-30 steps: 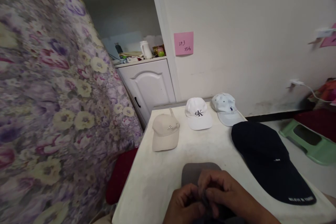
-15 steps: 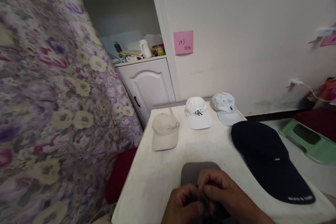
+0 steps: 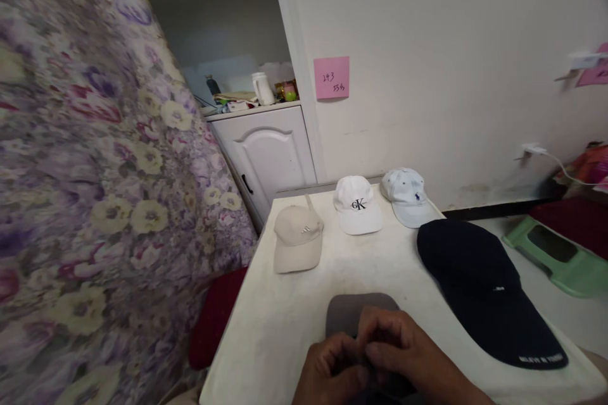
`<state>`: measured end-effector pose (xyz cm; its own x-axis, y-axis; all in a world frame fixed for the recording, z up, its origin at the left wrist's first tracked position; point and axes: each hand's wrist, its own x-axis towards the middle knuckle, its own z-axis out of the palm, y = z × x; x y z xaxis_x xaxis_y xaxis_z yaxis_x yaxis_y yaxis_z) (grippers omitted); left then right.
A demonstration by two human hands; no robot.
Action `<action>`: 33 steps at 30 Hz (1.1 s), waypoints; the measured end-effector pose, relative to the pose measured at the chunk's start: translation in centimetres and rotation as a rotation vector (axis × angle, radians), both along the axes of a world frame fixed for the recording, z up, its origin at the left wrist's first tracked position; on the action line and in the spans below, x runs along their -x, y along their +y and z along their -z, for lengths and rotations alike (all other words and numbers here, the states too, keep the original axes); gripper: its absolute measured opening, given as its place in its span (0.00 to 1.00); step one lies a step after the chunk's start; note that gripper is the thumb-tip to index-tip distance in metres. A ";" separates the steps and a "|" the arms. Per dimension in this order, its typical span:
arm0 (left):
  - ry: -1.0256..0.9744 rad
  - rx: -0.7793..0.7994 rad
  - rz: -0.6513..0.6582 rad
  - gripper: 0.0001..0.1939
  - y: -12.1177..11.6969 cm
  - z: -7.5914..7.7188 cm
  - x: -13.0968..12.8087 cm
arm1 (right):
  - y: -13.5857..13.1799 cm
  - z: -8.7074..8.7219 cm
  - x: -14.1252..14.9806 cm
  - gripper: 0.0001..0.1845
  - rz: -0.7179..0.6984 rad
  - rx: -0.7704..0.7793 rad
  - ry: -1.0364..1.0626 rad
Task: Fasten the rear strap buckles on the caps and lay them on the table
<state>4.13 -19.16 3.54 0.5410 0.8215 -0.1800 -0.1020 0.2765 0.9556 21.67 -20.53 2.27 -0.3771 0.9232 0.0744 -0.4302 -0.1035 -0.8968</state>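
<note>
Our left hand and right hand pinch the grey, curved-brimmed fabric cap between their fingers, likely to steady its soft material (the pinched spot is hidden). It is at the cream, cloth-covered surface's near side, brim outward, crown within easy reach.

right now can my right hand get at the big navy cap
Probably yes: the navy cap lies on the table to the right of the right hand, with nothing visible between them, though that hand seems busy with the gray cap.
</note>
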 end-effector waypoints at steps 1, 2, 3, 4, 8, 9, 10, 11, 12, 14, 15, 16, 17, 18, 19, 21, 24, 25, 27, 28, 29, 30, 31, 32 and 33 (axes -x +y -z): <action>0.012 -0.008 -0.014 0.11 0.0 0.1 0.0 | 0.0 0.2 0.1 0.10 0.012 0.009 0.017; 0.025 -0.014 -0.026 0.11 0.1 0.2 0.0 | 0.0 0.4 0.1 0.11 0.034 0.024 0.036; 0.039 -0.019 -0.034 0.11 0.1 0.2 0.1 | 0.0 0.7 0.2 0.13 0.060 0.043 0.049; 0.053 -0.023 -0.038 0.12 0.1 0.3 0.1 | 0.0 0.9 0.3 0.16 0.089 0.057 0.057; 0.093 -0.016 -0.072 0.13 0.2 0.5 0.4 | -0.1 1.1 0.4 0.15 0.190 0.047 -0.018; 0.098 -0.014 -0.078 0.13 0.3 0.6 0.5 | -0.1 1.0 0.4 0.13 0.210 0.033 -0.048; 0.103 -0.012 -0.080 0.12 0.3 0.6 0.5 | -0.2 0.9 0.3 0.11 0.226 0.014 -0.079; 0.108 -0.011 -0.078 0.11 0.3 0.7 0.5 | -0.2 0.8 0.3 0.09 0.236 -0.011 -0.106; 0.112 -0.011 -0.073 0.11 0.3 0.8 0.5 | -0.3 0.7 0.2 0.08 0.242 -0.043 -0.125; 0.122 -0.020 -0.072 0.10 0.4 1.0 0.4 | -0.4 0.5 0.1 0.07 0.249 -0.106 -0.143; 0.126 -0.025 -0.076 0.10 0.4 1.0 0.4 | -0.5 0.4 0.0 0.07 0.252 -0.123 -0.146; 0.129 -0.029 -0.080 0.10 0.4 1.0 0.3 | -0.5 0.4 0.0 0.08 0.256 -0.131 -0.153; 0.128 -0.029 -0.083 0.11 0.4 0.9 0.3 | -0.5 0.3 0.0 0.08 0.256 -0.132 -0.167; 0.127 -0.025 -0.086 0.11 0.4 0.8 0.2 | -0.5 0.2 0.0 0.08 0.255 -0.128 -0.190; 0.126 -0.017 -0.090 0.11 0.4 0.7 0.1 | -0.6 0.1 0.0 0.09 0.251 -0.123 -0.217; 0.120 -0.002 -0.095 0.11 0.3 0.3 0.0 | -0.7 0.0 0.0 0.11 0.233 -0.106 -0.266; 0.138 -0.021 -0.102 0.13 0.1 -0.2 -0.3 | -1.1 -0.1 0.0 0.12 0.193 -0.061 -0.290; 0.153 -0.034 -0.110 0.13 0.1 -0.3 -0.3 | -1.2 -0.1 0.0 0.13 0.184 -0.048 -0.301; 0.194 -0.059 -0.132 0.14 0.1 -0.4 -0.4 | -1.4 -0.1 0.1 0.12 0.182 -0.031 -0.333; 0.220 -0.070 -0.146 0.14 0.1 -0.4 -0.4 | -1.5 -0.1 0.2 0.12 0.187 -0.023 -0.354; 0.247 -0.083 -0.161 0.14 0.1 -0.4 -0.4 | -1.5 -0.1 0.2 0.11 0.193 -0.014 -0.375; 0.270 -0.098 -0.172 0.13 0.0 -0.4 -0.4 | -1.5 -0.1 0.3 0.10 0.198 -0.003 -0.392; 0.292 -0.113 -0.181 0.13 0.0 -0.4 -0.4 | -1.6 -0.1 0.3 0.09 0.202 0.006 -0.411; 0.305 -0.125 -0.188 0.13 -0.1 -0.5 -0.4 | -1.6 -0.1 0.3 0.08 0.209 0.010 -0.432; 0.310 -0.137 -0.193 0.12 -0.1 -0.5 -0.4 | -1.6 -0.1 0.3 0.08 0.222 0.007 -0.458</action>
<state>4.54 -19.27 4.02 0.3116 0.9306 -0.1918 0.1593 0.1478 0.9761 21.37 -22.09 2.35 -0.1643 0.9847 -0.0588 -0.0052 -0.0605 -0.9982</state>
